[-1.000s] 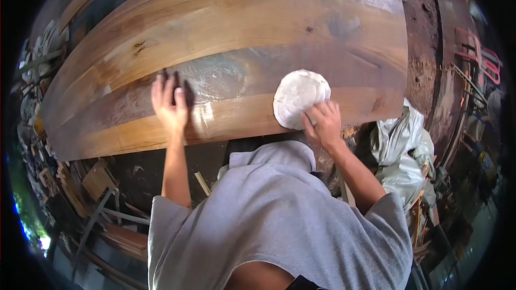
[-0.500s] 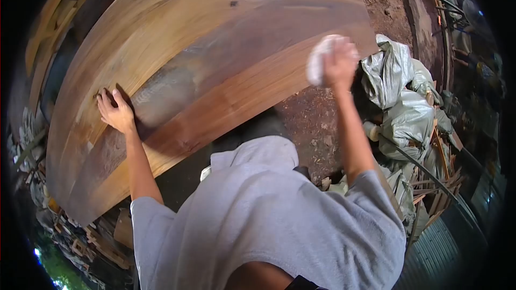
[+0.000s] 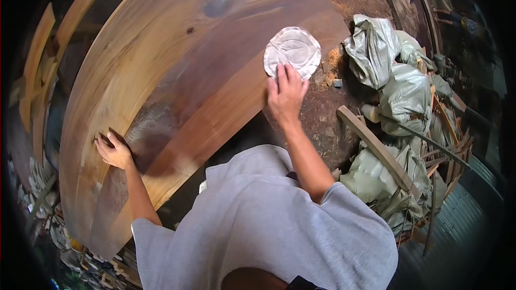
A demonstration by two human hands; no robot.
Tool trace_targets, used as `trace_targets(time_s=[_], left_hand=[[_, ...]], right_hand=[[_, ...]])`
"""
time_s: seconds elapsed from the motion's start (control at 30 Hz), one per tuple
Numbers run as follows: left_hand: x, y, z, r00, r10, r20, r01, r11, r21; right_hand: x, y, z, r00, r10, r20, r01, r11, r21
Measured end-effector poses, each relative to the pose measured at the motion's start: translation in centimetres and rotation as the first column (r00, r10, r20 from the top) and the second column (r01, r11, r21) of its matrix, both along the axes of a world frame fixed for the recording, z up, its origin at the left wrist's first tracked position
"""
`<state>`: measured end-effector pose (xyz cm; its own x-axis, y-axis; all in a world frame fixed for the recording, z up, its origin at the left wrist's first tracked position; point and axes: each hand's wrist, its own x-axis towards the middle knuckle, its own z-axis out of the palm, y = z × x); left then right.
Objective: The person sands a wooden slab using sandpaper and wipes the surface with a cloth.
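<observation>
Nearest is the person's grey shirt (image 3: 290, 220), low in the view. Beyond it, the right hand (image 3: 288, 96) is palm down with its fingers slightly apart, their tips on the near part of a round white cloth pad (image 3: 293, 48); whether they grip it or only press on it, I cannot tell. The pad is at the right edge of a large wooden surface (image 3: 215, 123), partly beyond that edge. The left hand (image 3: 114, 153) is open, fingers spread, resting on the left part of the surface, well apart from the pad.

To the right, a wooden stick (image 3: 376, 147) leans across crumpled silvery sacks (image 3: 371, 53). Orange-brown sawdust (image 3: 334, 60) lies on the dirt floor (image 3: 317, 113) just beside the sacks. Farther along the surface are a dark knot (image 3: 190, 30) and a pale patch (image 3: 219, 0). At the far left are long wooden slats (image 3: 80, 11).
</observation>
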<state>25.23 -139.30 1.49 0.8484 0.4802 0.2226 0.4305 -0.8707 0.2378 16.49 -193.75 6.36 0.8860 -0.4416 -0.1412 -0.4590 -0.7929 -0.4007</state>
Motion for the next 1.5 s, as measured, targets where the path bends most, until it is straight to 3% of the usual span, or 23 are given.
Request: trace_targets(time_s=[0.07,0.13,0.27,0.3,0.37,0.43,0.47,0.53,0.6,0.63,0.67,0.77,0.87,0.97,1.0,1.07,1.13,1.2,1.27,1.33,1.37,1.4,1.5], left_hand=[[0.1,0.3,-0.2,1.000,-0.016,0.006,0.015,1.000,0.021],[0.1,0.2,0.0,0.999,-0.044,0.004,0.044,0.999,0.023],[0.3,-0.1,0.0,0.996,-0.082,0.027,0.081,0.995,0.055],[0.4,-0.2,0.0,0.996,-0.087,0.033,0.085,0.995,0.053],[0.2,0.3,-0.2,0.993,-0.112,0.035,0.110,0.993,0.052],[0.4,0.1,-0.3,0.992,-0.119,0.042,0.117,0.992,0.044],[0.3,0.1,-0.1,0.988,-0.150,0.042,0.148,0.988,0.053],[0.3,0.0,-0.4,0.993,-0.114,0.034,0.114,0.993,0.023],[-0.1,0.8,-0.9,0.992,-0.126,0.025,0.125,0.992,0.029],[0.3,0.6,-0.9,0.995,-0.102,0.019,0.102,0.995,0.022],[0.6,-0.1,-0.5,0.991,-0.129,0.022,0.128,0.991,0.033],[0.4,-1.9,0.5,0.998,-0.049,-0.043,0.047,0.998,-0.031],[0.2,-0.9,0.0,0.995,-0.094,-0.039,0.093,0.995,-0.033],[0.2,-0.8,-0.3,0.993,-0.112,-0.032,0.112,0.993,-0.026],[0.1,-0.5,-0.5,0.994,-0.109,-0.032,0.107,0.993,-0.048],[0.4,-0.5,-1.0,0.992,-0.126,-0.015,0.126,0.992,0.009],[0.1,-0.3,-0.8,0.992,-0.119,-0.044,0.121,0.992,0.041],[0.0,-1.5,-0.4,0.989,-0.140,-0.051,0.144,0.986,0.086],[0.7,-4.6,-0.6,0.948,-0.317,0.027,0.298,0.915,0.273],[2.3,-16.2,-0.4,0.845,-0.472,0.250,0.507,0.856,-0.099],[3.0,-23.0,1.0,0.808,-0.537,0.243,0.589,0.718,-0.371],[4.4,-28.9,2.0,0.671,-0.725,0.159,0.734,0.617,-0.285],[6.9,-45.6,1.9,0.373,-0.913,0.166,0.889,0.300,-0.345]], right_hand=[[1.4,-2.6,1.0,0.988,0.043,-0.146,-0.034,0.997,0.065],[3.2,-3.8,0.3,0.976,0.086,0.199,-0.039,0.973,-0.228],[5.4,-6.9,-4.3,0.994,-0.087,0.062,0.100,0.966,-0.239],[6.0,-8.8,-5.0,0.948,-0.176,0.263,0.202,0.977,-0.074],[8.6,-13.7,-4.1,0.905,-0.345,0.247,0.361,0.932,-0.021],[11.0,-21.8,-6.6,0.842,-0.359,0.402,0.404,0.914,-0.030],[12.2,-24.6,-6.3,0.784,-0.425,0.452,0.412,0.901,0.134],[12.0,-26.5,-7.5,0.791,-0.449,0.415,0.475,0.879,0.046],[11.4,-23.5,-5.9,0.610,-0.686,0.396,0.598,0.727,0.337],[10.5,-20.2,-3.1,0.593,-0.725,0.351,0.480,0.668,0.569],[9.1,-17.7,-6.1,0.565,-0.676,0.473,0.453,0.734,0.506],[4.0,-4.5,-5.7,0.499,-0.757,0.422,0.416,0.636,0.650],[-0.1,4.6,-4.7,0.425,-0.903,0.060,0.294,0.201,0.934],[2.5,-3.6,-9.9,0.313,-0.913,0.261,0.245,0.344,0.907],[5.0,-8.5,-6.2,0.249,-0.967,0.054,0.216,0.109,0.970],[8.0,-17.9,-5.0,0.287,-0.957,0.037,0.300,0.127,0.945],[9.9,-23.8,-9.1,0.352,-0.917,0.189,0.458,0.345,0.819],[8.9,-22.1,-6.1,0.312,-0.933,0.181,0.151,0.237,0.960],[7.4,-17.7,-6.5,0.245,-0.958,0.152,0.087,0.178,0.980],[5.2,-11.0,-10.5,0.276,-0.923,0.269,0.242,0.338,0.910],[2.9,-7.2,-9.1,0.378,-0.904,0.201,0.207,0.295,0.933],[1.0,-3.4,-9.7,0.439,-0.896,0.070,0.258,0.200,0.945],[-4.5,6.8,-8.0,0.547,-0.830,0.106,0.327,0.329,0.886]])
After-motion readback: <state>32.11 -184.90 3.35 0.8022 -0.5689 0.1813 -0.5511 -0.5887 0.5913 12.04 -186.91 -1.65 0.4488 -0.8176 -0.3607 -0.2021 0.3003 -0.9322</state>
